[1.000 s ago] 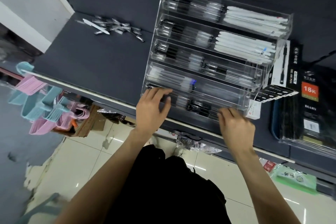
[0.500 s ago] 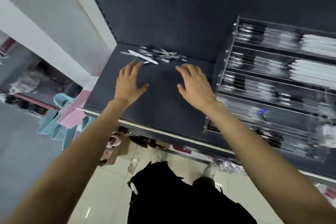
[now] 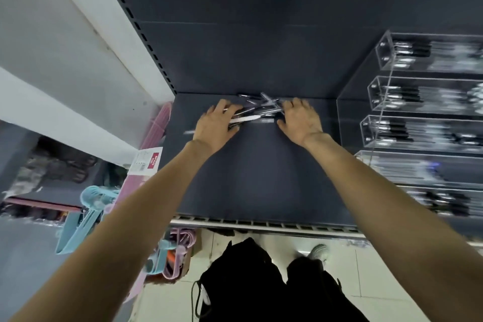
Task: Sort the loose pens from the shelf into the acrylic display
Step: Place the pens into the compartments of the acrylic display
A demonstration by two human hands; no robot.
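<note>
A heap of loose pens (image 3: pixel 257 110), mostly dark with one white pen (image 3: pixel 244 119), lies at the back of the dark shelf (image 3: pixel 256 178). My left hand (image 3: pixel 215 124) rests on the heap's left end, fingers spread over the pens. My right hand (image 3: pixel 300 119) presses against the heap's right end with fingers fairly straight. The pens are bunched between both hands. The tiered acrylic display (image 3: pixel 423 123) stands to the right, its trays filled with pens, blurred by motion.
The shelf's front edge (image 3: pixel 261 225) runs below my forearms. A white upright (image 3: pixel 109 23) borders the shelf on the left. Pink and blue hangers (image 3: pixel 86 214) hang lower left beside a price tag (image 3: pixel 146 161). Tiled floor shows below.
Both hands left the display's lowest tray, travelled left across the shelf and now close in on the pen heap from either side. The view swung left with them.
</note>
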